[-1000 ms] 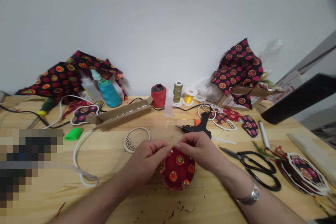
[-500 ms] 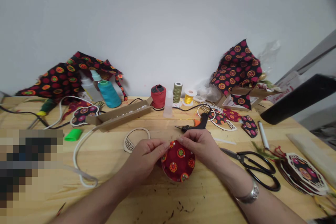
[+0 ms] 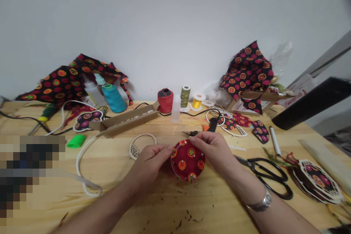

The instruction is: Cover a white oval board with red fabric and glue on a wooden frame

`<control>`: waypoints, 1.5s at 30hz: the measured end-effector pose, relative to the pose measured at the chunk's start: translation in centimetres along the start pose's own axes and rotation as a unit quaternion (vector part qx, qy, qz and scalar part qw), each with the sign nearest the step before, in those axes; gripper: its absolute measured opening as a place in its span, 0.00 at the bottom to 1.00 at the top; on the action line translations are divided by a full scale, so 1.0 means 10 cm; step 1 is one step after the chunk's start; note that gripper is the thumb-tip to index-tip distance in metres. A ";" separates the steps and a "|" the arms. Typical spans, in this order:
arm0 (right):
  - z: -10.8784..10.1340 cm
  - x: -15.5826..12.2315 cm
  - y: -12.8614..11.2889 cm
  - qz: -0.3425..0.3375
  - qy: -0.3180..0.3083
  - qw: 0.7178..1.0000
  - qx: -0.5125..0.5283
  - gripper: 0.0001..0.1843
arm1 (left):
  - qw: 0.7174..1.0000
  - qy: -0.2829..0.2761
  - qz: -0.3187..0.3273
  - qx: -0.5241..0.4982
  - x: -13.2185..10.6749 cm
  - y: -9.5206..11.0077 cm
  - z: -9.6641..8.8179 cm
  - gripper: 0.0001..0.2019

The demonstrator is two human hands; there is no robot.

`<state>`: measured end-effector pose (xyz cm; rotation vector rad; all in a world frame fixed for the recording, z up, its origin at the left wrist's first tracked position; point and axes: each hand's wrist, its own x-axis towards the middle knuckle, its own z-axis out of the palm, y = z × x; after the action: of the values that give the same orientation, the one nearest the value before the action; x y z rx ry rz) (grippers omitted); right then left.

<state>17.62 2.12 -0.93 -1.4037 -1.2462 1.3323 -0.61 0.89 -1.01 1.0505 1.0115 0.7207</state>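
A round red pincushion point(image 3: 188, 160) with orange and green dots, stuck with small pins, sits tilted between both hands just above the wooden table point(image 3: 175, 204). My left hand point(image 3: 151, 162) curls against its left edge, fingertips touching the rim. My right hand point(image 3: 213, 147) grips its upper right edge with thumb and fingers closed. A silver bracelet point(image 3: 260, 204) is on my right wrist.
Black scissors point(image 3: 267, 175) lie right of my right hand. A black glue gun point(image 3: 204, 129) lies just behind the pincushion. A wooden ring point(image 3: 141, 144), a cardboard strip box point(image 3: 126, 119), thread spools point(image 3: 166, 100), patterned fabric point(image 3: 246, 69) and a white cord point(image 3: 82, 168) crowd the table.
The pincushion has moved away from me and tipped up, its face turned more toward me. Both hands shifted with it, the right hand now gripping its upper edge.
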 end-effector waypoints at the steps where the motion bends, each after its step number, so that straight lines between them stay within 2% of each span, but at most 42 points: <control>1: 0.00 0.00 -0.01 0.001 0.006 1.000 0.004 0.17 | 1.000 0.001 -0.001 0.008 0.00 0.00 0.00 0.17; 9: 0.00 0.00 0.00 -0.005 0.010 1.000 0.009 0.17 | 0.999 0.013 0.002 0.041 -0.01 0.03 0.03 0.15; 14: -0.01 0.02 0.01 -0.012 0.022 1.000 0.016 0.20 | 1.000 0.001 -0.001 -0.005 -0.02 0.01 0.00 0.20; 19: -0.01 0.02 0.00 -0.010 0.030 0.999 0.033 0.18 | 0.999 -0.033 -0.007 0.007 -0.03 -0.01 0.00 0.15; 24: 0.00 0.00 -0.03 -0.011 0.035 0.999 0.035 0.18 | 0.999 -0.028 -0.012 0.027 -0.03 0.02 0.03 0.13; 29: -0.01 0.00 -0.05 -0.017 0.038 0.998 0.042 0.19 | 1.000 -0.027 -0.002 0.010 -0.04 0.03 0.01 0.17; 34: -0.01 -0.01 -0.01 -0.012 -0.006 1.000 0.020 0.18 | 0.999 -0.022 0.008 -0.042 -0.02 0.01 -0.01 0.15; 38: 0.01 -0.02 0.02 -0.011 -0.047 0.999 0.001 0.19 | 0.999 -0.026 -0.001 -0.045 0.00 -0.01 0.00 0.10; 45: -0.01 0.00 0.01 -0.008 -0.073 0.997 0.032 0.31 | 0.999 -0.001 -0.010 -0.032 0.01 0.00 0.01 0.08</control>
<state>17.71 2.07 -0.99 -1.2677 -1.2944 1.4731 -0.49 0.91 -0.99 0.9849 0.9904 0.7305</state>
